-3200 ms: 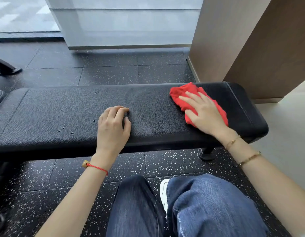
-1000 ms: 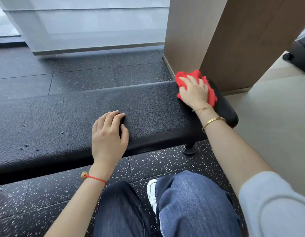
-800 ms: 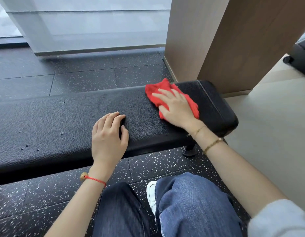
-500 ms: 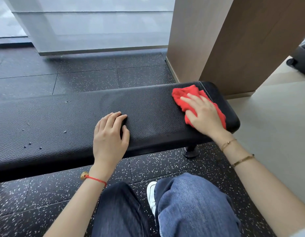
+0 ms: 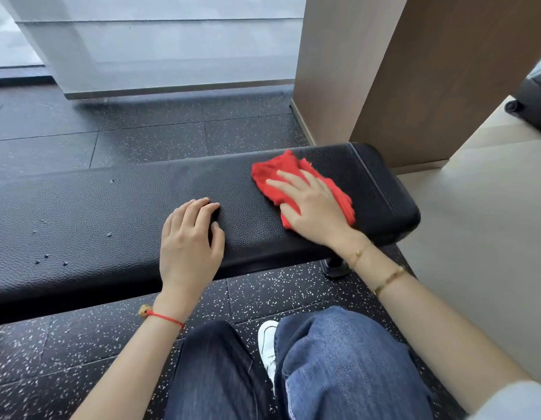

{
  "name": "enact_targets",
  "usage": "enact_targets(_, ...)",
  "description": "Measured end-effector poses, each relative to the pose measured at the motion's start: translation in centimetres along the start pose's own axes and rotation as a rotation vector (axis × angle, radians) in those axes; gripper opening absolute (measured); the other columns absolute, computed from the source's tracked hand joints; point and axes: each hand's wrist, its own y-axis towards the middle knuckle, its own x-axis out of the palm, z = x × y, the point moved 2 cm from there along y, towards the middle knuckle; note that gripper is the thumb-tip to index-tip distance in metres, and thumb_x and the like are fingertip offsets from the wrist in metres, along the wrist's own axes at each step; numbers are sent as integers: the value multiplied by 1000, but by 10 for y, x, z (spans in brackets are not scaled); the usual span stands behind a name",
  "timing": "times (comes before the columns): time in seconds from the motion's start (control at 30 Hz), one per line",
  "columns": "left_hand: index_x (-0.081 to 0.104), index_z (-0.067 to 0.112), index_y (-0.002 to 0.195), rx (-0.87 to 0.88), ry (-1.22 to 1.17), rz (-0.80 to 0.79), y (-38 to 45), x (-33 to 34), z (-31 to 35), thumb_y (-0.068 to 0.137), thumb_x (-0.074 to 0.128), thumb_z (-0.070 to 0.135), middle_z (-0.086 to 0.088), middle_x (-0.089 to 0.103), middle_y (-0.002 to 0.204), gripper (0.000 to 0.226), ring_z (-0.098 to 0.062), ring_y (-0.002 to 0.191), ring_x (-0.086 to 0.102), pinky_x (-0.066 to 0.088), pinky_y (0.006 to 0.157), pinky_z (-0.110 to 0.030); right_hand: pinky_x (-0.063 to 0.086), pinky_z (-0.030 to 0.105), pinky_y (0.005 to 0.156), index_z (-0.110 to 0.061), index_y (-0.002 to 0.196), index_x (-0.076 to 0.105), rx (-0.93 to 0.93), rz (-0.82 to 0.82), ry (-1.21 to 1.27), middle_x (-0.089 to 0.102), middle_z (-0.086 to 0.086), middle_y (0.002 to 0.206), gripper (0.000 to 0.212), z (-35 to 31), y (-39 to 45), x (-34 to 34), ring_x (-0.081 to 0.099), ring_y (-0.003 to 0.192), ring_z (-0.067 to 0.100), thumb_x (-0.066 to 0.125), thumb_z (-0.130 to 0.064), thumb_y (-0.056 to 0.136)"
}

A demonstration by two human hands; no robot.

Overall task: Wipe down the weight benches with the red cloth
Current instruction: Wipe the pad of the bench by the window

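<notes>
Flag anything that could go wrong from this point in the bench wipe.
1. The small specks lie far over on the left part of the bench, away from the red cloth; they could get missed.
2. The left hand rests on the pad, so the patch beneath it may stay unwiped.
3. The right hand presses the cloth flat without a grip; it may bunch or slip.

Crumpled red cloth (image 5: 281, 174) flat on black padded bench (image 5: 111, 213), right end.

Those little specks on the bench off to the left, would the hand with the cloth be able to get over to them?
Probably yes. The right hand presses the red cloth flat on the bench, but the left hand rests between it and the specks, so it should move aside.
</notes>
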Motion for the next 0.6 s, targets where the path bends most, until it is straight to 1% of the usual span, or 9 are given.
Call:
enact_targets(0.03,62,14,125,1,-5,1,0,0,0,94,47,23,-4,61,132,36,-26,128,51,37,113,-44,22,42,119,-42,141,46,-15,14,0,39,-16,153,52,2,-14,-1,32,142,24,48,-35,89)
enact_targets(0.1,62,14,126,2,-15,-1,0,0,0,95,47,24,-4,61,133,36,-26,128,51,37,113,-44,24,42,118,-41,140,47,23,70,-13,40,-16,152,52,17,-37,-5,34,141,23,49,-33,89)
enact_targets(0.23,62,13,126,3,-22,-5,-1,-2,0,95,47,24,-4,61,133,36,-26,129,50,36,114,-44,24,42,117,-36,139,52,276,203,-55,44,-8,151,48,67,-51,-19,37,138,28,54,-28,91)
enact_targets(0.3,62,13,127,1,-22,-8,-1,-2,0,95,46,24,-5,60,134,37,-26,130,50,36,114,-44,22,42,118,-35,139,51,417,228,-79,42,-6,153,47,90,-42,-25,36,138,31,52,-29,93)
enact_targets(0.37,62,13,127,-4,-18,-10,-1,-2,1,95,46,24,-5,61,134,37,-26,130,50,36,114,-44,17,42,120,-35,142,48,526,223,-76,37,-5,156,48,104,-24,-28,31,140,32,48,-31,94)
enact_targets(0.47,62,13,126,-6,-10,-10,0,-3,2,95,46,23,-4,61,133,36,-27,129,50,36,114,-43,12,42,122,-36,143,46,552,172,-36,33,-6,158,48,107,16,-28,27,143,33,44,-33,95)
enact_targets(0.6,62,13,125,0,1,-12,0,-4,2,95,49,22,-4,61,132,34,-27,127,51,37,112,-43,12,41,120,-38,142,46,488,98,-18,34,-9,157,47,92,63,-25,26,143,32,40,-35,96)
